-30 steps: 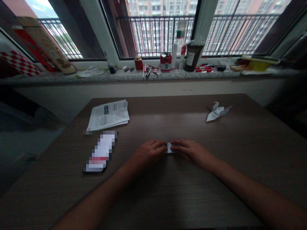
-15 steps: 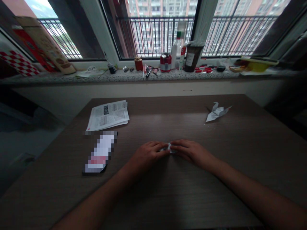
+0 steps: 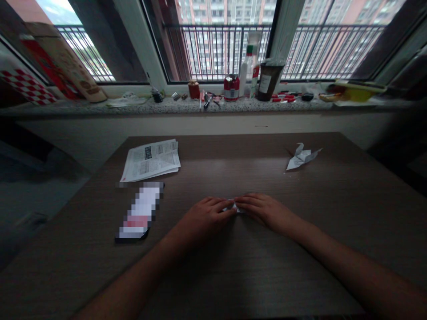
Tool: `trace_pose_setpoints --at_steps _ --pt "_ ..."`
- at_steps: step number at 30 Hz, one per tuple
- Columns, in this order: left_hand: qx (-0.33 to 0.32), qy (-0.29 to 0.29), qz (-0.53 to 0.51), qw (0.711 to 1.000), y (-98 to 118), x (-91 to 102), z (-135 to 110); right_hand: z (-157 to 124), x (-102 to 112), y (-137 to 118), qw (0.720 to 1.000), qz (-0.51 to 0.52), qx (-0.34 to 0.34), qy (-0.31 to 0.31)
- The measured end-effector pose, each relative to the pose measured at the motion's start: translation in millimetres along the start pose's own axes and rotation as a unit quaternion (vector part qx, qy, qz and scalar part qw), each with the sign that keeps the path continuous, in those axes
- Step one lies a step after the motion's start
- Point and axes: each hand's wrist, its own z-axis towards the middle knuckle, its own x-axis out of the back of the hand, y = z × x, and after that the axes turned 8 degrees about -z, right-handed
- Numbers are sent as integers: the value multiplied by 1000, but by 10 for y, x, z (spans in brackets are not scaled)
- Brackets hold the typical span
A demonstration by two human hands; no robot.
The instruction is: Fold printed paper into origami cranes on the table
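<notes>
A small piece of folded paper (image 3: 237, 208), pale with grey marks, lies on the brown table (image 3: 213, 275). Most of it is hidden under my fingers. My left hand (image 3: 211, 214) grips its left part, thumb in front and fingers behind. From the other side my right hand (image 3: 262, 209) presses on the right part, its fingertips almost meeting the left ones. Farther back on the right stands a folded paper crane (image 3: 300, 158) with printed text on it, apart from both hands.
Folded newspaper sheets (image 3: 151, 160) lie at the table's back left, with a phone (image 3: 142, 213), its screen blurred out, in front of them. Along the stone windowsill (image 3: 126, 109) stand a red can (image 3: 231, 87), a dark cup (image 3: 269, 80), a bottle (image 3: 247, 71) and small tools.
My right fingers have shifted slightly to the left over the folded paper, nearer to my left fingertips. My left hand stays almost where it was.
</notes>
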Motion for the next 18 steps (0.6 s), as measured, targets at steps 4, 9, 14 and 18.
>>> trace_pose_setpoints --at_steps 4,9,14,18 --pt "3 -9 12 1000 33 20 7 2 18 12 1000 20 -2 -2" --pt "0 -12 12 1000 40 35 -11 -4 35 22 999 33 7 11" --pt "6 -11 -2 1000 17 0 -26 -21 39 23 1000 16 22 7" --pt "3 -4 -25 1000 -12 -13 -39 -46 15 28 1000 17 9 5"
